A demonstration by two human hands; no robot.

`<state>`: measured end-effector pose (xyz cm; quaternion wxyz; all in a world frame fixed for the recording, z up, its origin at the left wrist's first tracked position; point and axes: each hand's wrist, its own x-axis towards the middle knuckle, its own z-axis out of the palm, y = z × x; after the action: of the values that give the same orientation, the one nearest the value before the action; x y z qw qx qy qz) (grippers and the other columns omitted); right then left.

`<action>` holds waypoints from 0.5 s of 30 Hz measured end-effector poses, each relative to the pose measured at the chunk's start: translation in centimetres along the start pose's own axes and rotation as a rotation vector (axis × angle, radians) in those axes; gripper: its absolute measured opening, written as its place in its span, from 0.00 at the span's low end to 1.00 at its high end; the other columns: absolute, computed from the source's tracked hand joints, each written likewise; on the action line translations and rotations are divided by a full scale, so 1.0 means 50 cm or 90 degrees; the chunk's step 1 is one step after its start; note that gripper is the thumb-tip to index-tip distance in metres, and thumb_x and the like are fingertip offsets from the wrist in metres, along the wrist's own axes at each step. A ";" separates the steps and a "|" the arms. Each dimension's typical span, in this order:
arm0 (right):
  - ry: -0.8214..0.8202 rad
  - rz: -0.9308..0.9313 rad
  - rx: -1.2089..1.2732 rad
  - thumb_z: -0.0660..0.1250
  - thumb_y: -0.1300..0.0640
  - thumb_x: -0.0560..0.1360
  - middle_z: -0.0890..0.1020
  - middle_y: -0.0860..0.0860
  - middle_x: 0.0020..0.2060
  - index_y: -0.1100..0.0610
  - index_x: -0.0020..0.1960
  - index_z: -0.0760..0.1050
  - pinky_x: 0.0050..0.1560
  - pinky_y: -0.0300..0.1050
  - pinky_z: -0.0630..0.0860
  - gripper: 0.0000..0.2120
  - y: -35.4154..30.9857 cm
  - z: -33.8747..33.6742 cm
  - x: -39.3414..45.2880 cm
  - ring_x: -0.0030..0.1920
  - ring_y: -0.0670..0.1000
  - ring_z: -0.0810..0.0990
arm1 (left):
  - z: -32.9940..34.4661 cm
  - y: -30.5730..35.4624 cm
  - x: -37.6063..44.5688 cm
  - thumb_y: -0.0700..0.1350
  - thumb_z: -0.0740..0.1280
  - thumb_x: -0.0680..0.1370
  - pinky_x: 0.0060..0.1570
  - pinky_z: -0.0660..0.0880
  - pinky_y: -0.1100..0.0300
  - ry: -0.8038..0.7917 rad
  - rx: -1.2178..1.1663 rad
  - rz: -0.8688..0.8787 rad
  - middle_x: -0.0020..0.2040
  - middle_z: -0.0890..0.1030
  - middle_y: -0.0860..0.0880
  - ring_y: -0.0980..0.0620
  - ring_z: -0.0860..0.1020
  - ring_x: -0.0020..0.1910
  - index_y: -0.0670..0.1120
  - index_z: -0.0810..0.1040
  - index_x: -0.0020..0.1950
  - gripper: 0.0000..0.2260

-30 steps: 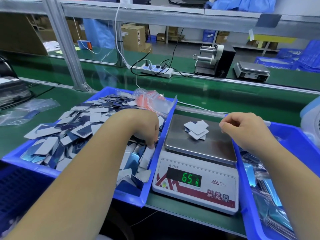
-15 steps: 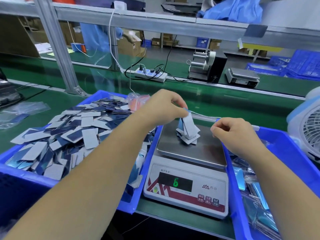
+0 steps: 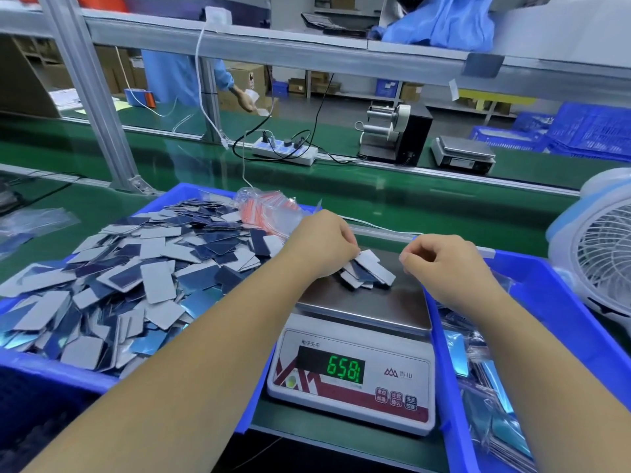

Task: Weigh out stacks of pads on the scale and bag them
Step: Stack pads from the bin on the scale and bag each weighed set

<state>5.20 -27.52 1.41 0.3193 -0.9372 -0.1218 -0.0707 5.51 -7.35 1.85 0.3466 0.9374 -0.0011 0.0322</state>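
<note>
A white scale (image 3: 351, 377) with a steel pan stands in the middle, its green display lit. A small heap of grey and blue pads (image 3: 368, 273) lies on the pan. My left hand (image 3: 321, 245) is at the heap's left side, fingers curled onto the top pads. My right hand (image 3: 444, 264) hovers just right of the heap with fingers curled and nothing visible in it. The blue bin (image 3: 51, 373) on the left is full of loose pads (image 3: 136, 278). A bundle of clear bags with red strips (image 3: 266, 209) lies at that bin's far corner.
A second blue bin (image 3: 560, 312) on the right holds bagged pads. A white fan (image 3: 601, 254) stands at the far right. Beyond the green conveyor are a power strip (image 3: 283, 150), a label dispenser (image 3: 396, 131), another scale (image 3: 462, 155), and a person in a blue coat.
My left hand came out of the left bin with pads, swung to the scale and lowered them onto the heap. The display went from a reading to flickering and back. My right hand barely moved.
</note>
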 end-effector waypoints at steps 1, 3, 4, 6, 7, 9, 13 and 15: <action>0.001 -0.001 0.001 0.66 0.56 0.76 0.79 0.36 0.27 0.48 0.35 0.79 0.27 0.29 0.67 0.11 0.000 0.000 0.000 0.29 0.36 0.74 | -0.003 0.000 0.000 0.42 0.69 0.74 0.43 0.80 0.58 0.007 -0.008 -0.001 0.37 0.84 0.54 0.52 0.82 0.43 0.50 0.83 0.34 0.09; 0.000 -0.003 0.000 0.66 0.56 0.76 0.78 0.36 0.27 0.48 0.35 0.78 0.26 0.30 0.64 0.11 0.002 0.001 0.000 0.29 0.36 0.74 | -0.011 0.000 0.000 0.42 0.69 0.73 0.37 0.79 0.61 0.021 -0.033 0.002 0.34 0.83 0.58 0.56 0.80 0.39 0.51 0.83 0.34 0.09; -0.002 -0.002 -0.004 0.66 0.55 0.76 0.78 0.35 0.27 0.48 0.35 0.78 0.27 0.31 0.64 0.11 0.002 0.001 -0.001 0.29 0.36 0.74 | -0.018 0.000 0.001 0.43 0.69 0.73 0.34 0.76 0.63 0.028 -0.045 0.006 0.33 0.82 0.59 0.58 0.80 0.37 0.51 0.84 0.35 0.08; -0.004 0.000 -0.011 0.66 0.55 0.76 0.78 0.35 0.27 0.48 0.35 0.78 0.26 0.30 0.64 0.11 0.003 0.004 0.001 0.29 0.36 0.74 | -0.033 -0.001 0.002 0.44 0.69 0.74 0.30 0.71 0.67 0.040 -0.061 0.013 0.30 0.81 0.61 0.63 0.77 0.33 0.51 0.84 0.36 0.07; -0.004 0.001 -0.015 0.66 0.54 0.76 0.79 0.35 0.28 0.48 0.36 0.79 0.25 0.30 0.64 0.11 0.003 0.005 0.001 0.30 0.35 0.74 | -0.041 -0.003 0.002 0.44 0.69 0.74 0.29 0.69 0.67 0.045 -0.067 0.017 0.29 0.80 0.63 0.64 0.76 0.31 0.51 0.84 0.37 0.07; 0.000 -0.002 -0.013 0.66 0.54 0.76 0.80 0.35 0.30 0.48 0.36 0.79 0.26 0.30 0.67 0.11 0.005 0.008 0.002 0.31 0.35 0.75 | -0.056 -0.009 0.001 0.45 0.69 0.74 0.29 0.69 0.67 0.060 -0.080 0.024 0.28 0.79 0.65 0.65 0.75 0.29 0.52 0.83 0.37 0.07; 0.010 -0.007 -0.015 0.66 0.54 0.76 0.80 0.35 0.31 0.47 0.36 0.78 0.28 0.31 0.65 0.10 0.007 0.013 0.004 0.33 0.35 0.75 | -0.076 -0.021 -0.001 0.45 0.68 0.75 0.29 0.74 0.66 0.089 -0.112 0.026 0.28 0.78 0.65 0.66 0.74 0.25 0.51 0.83 0.38 0.07; 0.021 -0.008 -0.018 0.66 0.54 0.75 0.80 0.37 0.31 0.46 0.36 0.78 0.29 0.31 0.65 0.10 0.009 0.017 0.007 0.34 0.34 0.75 | -0.078 -0.024 -0.001 0.44 0.67 0.75 0.29 0.75 0.66 0.091 -0.122 0.019 0.27 0.77 0.64 0.65 0.73 0.24 0.50 0.83 0.38 0.07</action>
<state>5.71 -27.29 0.55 0.3072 -0.9395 -0.1215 -0.0903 5.25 -3.88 4.02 0.4331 0.8953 0.0064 0.1037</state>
